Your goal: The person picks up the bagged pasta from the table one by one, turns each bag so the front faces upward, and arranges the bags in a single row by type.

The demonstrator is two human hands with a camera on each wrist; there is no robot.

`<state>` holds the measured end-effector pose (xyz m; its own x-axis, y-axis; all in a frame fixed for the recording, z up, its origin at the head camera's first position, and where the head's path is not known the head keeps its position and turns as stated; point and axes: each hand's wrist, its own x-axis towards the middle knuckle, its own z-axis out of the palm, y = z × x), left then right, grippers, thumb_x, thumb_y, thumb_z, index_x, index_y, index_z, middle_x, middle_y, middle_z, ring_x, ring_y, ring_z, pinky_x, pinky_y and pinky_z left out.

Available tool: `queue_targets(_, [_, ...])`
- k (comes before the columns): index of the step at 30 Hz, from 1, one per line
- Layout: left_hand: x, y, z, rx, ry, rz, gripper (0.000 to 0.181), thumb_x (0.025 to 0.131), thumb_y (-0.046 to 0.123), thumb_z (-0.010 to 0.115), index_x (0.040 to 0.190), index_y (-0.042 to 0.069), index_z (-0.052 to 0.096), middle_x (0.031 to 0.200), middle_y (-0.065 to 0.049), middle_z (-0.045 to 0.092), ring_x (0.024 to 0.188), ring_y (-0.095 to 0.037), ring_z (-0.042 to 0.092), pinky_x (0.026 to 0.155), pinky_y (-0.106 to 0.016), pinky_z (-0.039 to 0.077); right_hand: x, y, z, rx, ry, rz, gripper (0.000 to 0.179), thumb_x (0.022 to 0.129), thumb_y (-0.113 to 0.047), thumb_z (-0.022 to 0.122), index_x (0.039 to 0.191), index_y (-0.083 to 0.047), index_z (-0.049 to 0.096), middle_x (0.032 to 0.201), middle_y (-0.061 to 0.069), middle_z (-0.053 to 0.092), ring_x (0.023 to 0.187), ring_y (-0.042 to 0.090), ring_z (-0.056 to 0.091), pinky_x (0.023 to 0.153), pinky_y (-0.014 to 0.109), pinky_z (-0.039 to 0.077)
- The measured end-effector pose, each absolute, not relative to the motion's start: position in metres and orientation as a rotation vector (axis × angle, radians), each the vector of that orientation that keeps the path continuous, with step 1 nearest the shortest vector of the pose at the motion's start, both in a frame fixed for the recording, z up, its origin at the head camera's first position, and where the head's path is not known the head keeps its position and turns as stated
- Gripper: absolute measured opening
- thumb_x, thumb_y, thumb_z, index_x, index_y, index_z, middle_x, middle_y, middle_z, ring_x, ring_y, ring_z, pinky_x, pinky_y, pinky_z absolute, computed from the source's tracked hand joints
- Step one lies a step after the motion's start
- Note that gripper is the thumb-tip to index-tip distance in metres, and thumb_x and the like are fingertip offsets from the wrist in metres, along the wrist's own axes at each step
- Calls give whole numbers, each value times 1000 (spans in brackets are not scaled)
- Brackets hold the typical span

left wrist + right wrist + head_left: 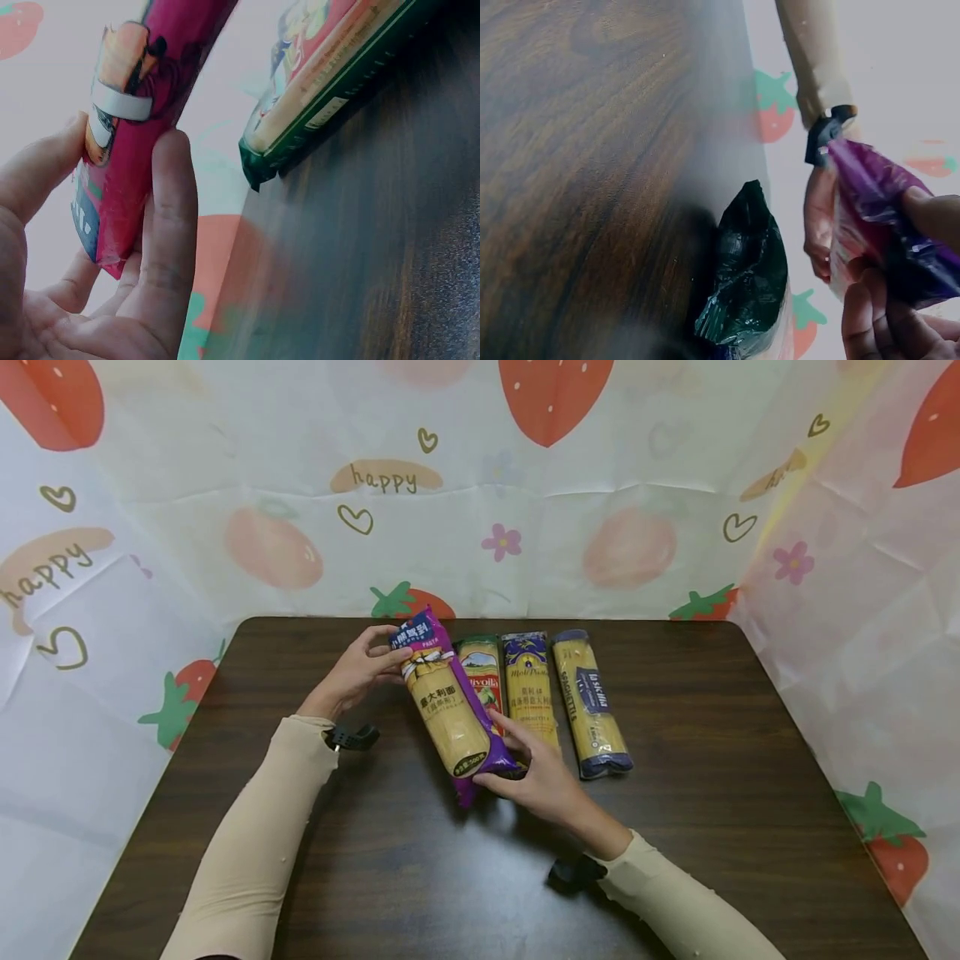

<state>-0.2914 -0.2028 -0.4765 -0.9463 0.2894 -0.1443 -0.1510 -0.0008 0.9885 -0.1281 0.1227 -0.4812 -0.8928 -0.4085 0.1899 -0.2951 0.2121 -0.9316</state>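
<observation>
A purple pasta packet (444, 706) is held tilted above the table by both hands. My left hand (358, 668) grips its upper end, thumb on the front and fingers behind, as the left wrist view also shows around the purple wrapper (124, 142). At the lower end, my right hand (536, 772) pinches the crumpled purple wrapping (885, 217) between thumb and fingers. Just right of it lies a green-and-red pasta packet (480, 664), partly hidden behind the purple one; its dark green end (746, 277) shows in the right wrist view.
A yellow-and-blue pasta packet (528, 685) lies beside the green one, and a spaghetti packet (591, 706) with blue ends lies farthest right. All rest on the dark wooden table (712, 760). A strawberry-printed sheet (555, 552) hangs behind the table's back edge.
</observation>
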Motion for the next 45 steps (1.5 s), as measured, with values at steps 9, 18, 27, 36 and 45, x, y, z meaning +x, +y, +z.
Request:
queue_targets(9, [-291,-199,-472,120,2076,2000,61,106,20,71,157,10,38,138,-23,58,96,-18,73,85,-33,61,-129,114,-483,-625,2494,-1632,90,83,-17,96,160,-7,51,107,9,77,98,20,70,87,30,56])
queue_targets(18, [-295,-197,-473,-6,2229,1927,70,102,25,78,159,8,41,145,-29,56,100,-20,69,84,-33,60,-127,92,-485,-576,2556,-1486,84,88,-20,93,159,-5,51,135,15,72,116,26,71,100,45,57])
queue_targets(27, [-304,-199,-474,-41,2305,1809,75,101,27,78,163,11,37,152,-31,49,114,-33,63,100,-50,55,-130,73,-487,-553,2657,-1364,82,88,-22,92,157,-3,51,152,15,61,135,34,60,115,53,45])
queue_targets(36, [-310,-200,-476,-88,2347,1718,82,102,27,78,166,7,30,159,-31,44,130,-42,56,108,-55,51,-133,52,-488,-529,2803,-1087,81,86,-35,94,154,-8,56,136,9,71,114,27,64,98,43,42])
queue_targets(45, [-317,-200,-484,-61,2389,1645,76,104,24,75,165,7,34,157,-32,46,130,-45,59,109,-58,52,-135,35,-495,-592,2933,-887,78,86,-41,93,149,-8,63,105,2,75,86,16,52,86,37,36])
